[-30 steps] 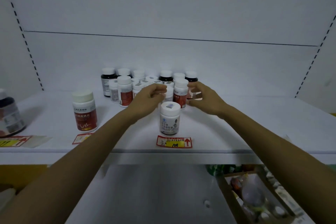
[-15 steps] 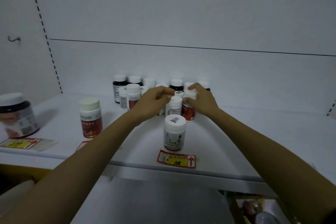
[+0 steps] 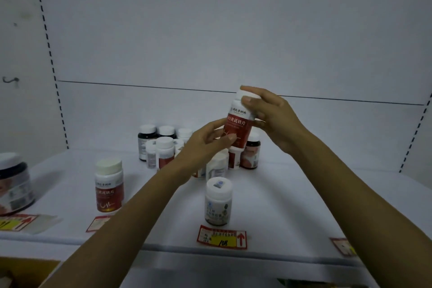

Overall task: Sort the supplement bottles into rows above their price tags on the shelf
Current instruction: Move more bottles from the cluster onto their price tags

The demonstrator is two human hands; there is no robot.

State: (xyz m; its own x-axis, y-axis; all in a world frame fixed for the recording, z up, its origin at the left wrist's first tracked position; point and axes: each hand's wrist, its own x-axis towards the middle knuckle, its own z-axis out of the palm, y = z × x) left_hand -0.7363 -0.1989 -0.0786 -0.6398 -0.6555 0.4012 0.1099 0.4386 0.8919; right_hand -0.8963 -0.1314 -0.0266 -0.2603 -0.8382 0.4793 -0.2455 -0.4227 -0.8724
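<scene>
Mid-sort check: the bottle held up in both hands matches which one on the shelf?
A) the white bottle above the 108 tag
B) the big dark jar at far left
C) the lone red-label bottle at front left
C: the held bottle carries the same red label with white characters as the lone red-label bottle at front left.

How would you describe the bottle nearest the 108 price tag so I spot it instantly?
At the front edge of the white shelf, find the red-and-yellow price tag marked 108. Behind it one bottle stands alone, ahead of the rear cluster. Unlike the red-labelled bottle to its left, its label is pale, with a small sticker on its cap.
</scene>
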